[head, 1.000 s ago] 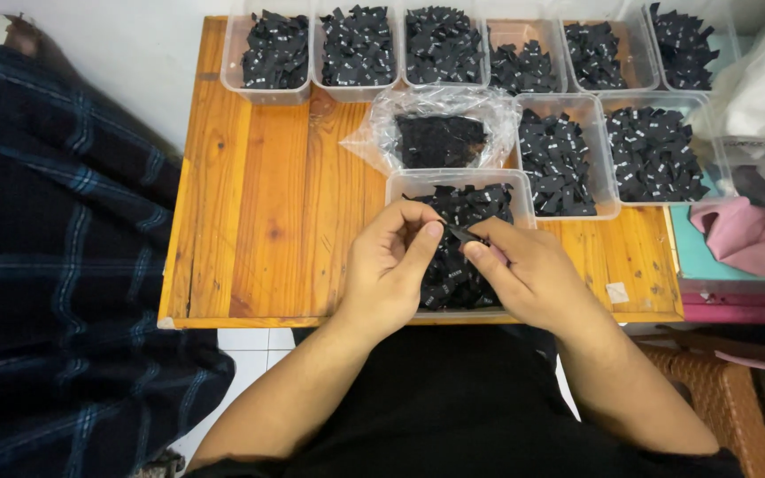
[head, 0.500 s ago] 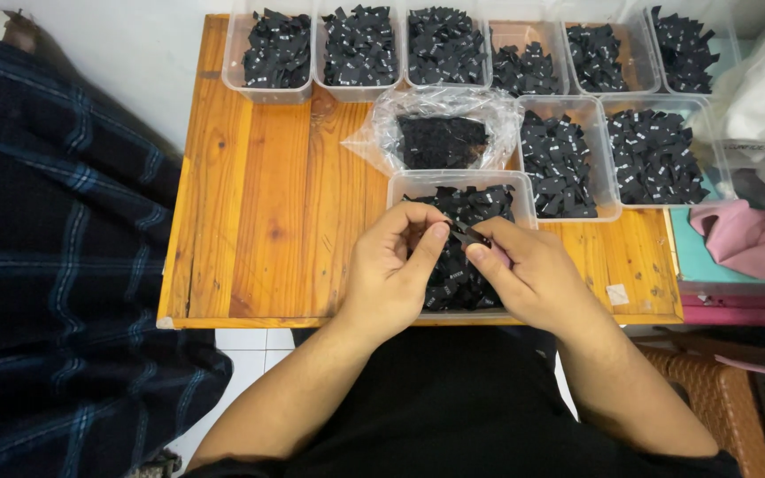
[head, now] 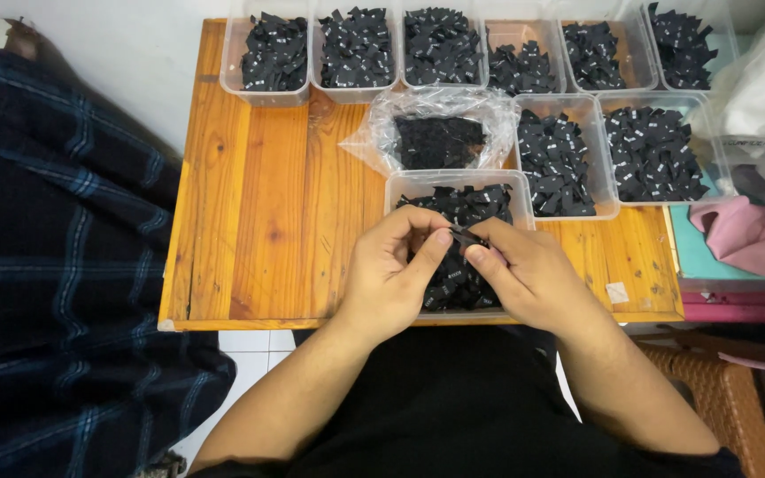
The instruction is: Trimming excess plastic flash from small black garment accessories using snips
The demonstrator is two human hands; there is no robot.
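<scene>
Together, the left hand (head: 389,281) and right hand (head: 529,279) pinch one small black label (head: 466,237) between their fingertips, just above the clear tub (head: 397,188) of black labels on the wooden tabletop (head: 267,204).

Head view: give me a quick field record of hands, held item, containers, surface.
left hand: pinching one end of a small black label
right hand: pinching the other end of it
nearest tub: clear plastic tub of black labels, directly under both hands
other tubs: row of six along the far edge, two more at right, all holding black pieces
bag: clear plastic bag with a black stack inside
surface: wooden table
left of table: dark plaid fabric
</scene>
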